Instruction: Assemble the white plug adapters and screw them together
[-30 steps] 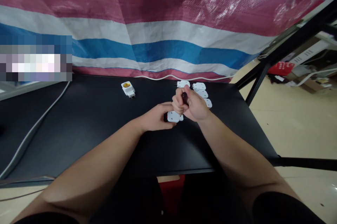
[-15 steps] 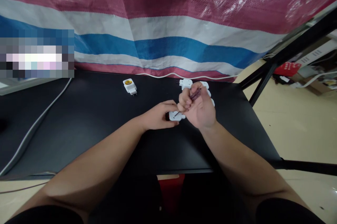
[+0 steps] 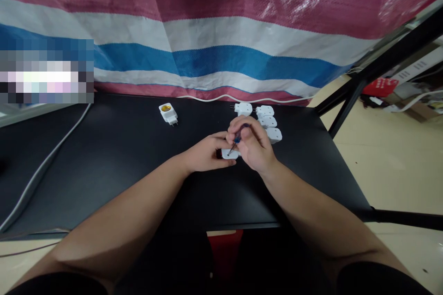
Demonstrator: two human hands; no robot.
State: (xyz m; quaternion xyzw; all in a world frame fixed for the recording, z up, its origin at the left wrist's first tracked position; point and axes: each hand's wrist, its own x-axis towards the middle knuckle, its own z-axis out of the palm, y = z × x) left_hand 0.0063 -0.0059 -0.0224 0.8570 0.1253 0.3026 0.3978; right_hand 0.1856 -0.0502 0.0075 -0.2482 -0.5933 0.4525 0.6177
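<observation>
White plastic socket adapter (image 3: pixel 230 153) sits at the middle of the black counter (image 3: pixel 104 156), gripped by the left hand (image 3: pixel 207 153), whose fingers (image 3: pixel 219 136) curl together and clamp over it. The right hand (image 3: pixel 251 145) pinches a slim screwdriver with a dark blue handle (image 3: pixel 237 137) between its closed fingers (image 3: pixel 236 124), and the thin shaft slants down with its tip on or just above the adapter's face; the exact contact is hidden. The tip could plausibly skid off the smooth plastic under too much pressure or a poor angle, jabbing the left hand just beside it. A loose hold could also let the adapter twist. Just beyond the hands, four white plastic adapters (image 3: pixel 265 111) lie in a tight cluster, close enough for a wide elbow or wrist to knock them. Farther left stands a white lamp-socket adapter with a brass centre (image 3: pixel 167 111). A grey cable (image 3: pixel 44 165) runs across the counter's left side, away from the work, and a striped woven plastic tarpaulin (image 3: pixel 207 55) hangs behind.
</observation>
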